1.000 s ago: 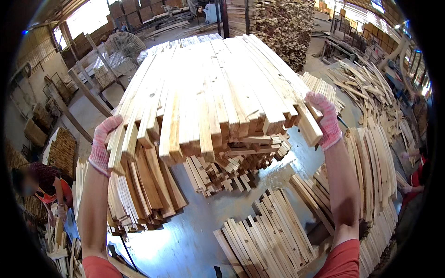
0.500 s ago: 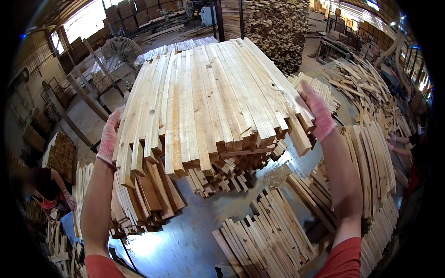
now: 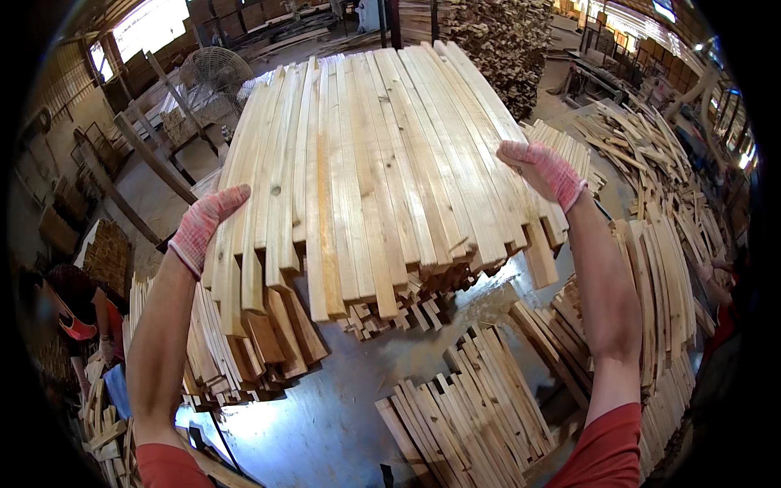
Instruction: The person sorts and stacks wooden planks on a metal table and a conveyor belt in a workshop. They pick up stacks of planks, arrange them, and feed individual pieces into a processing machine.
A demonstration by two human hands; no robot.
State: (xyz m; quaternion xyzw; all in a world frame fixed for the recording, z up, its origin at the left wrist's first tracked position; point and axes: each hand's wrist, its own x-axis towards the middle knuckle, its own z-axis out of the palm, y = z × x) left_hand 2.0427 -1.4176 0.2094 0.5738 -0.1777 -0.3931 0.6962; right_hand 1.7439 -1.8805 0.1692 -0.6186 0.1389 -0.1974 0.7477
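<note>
A wide row of pale wooden strips lies side by side in front of me, their near ends uneven. My left hand, in a pink-and-white knit glove, grips the row's left edge, its tip lying over the top. On the opposite edge my right hand, gloved alike, is closed with its thumb side across the outer strips. Fingers below the edges are hidden. Beneath the row, more strips show in a stack, with darker strips under its left front corner.
Bundles of strips lie on the shiny grey table, at the front and right. Loose offcuts are heaped beyond. People work at far left and far right. A caged fan stands behind posts.
My hands have shifted from lying along the row's sides to lapping over its top edges. The row appears slightly higher in view. The person at left has bent lower.
</note>
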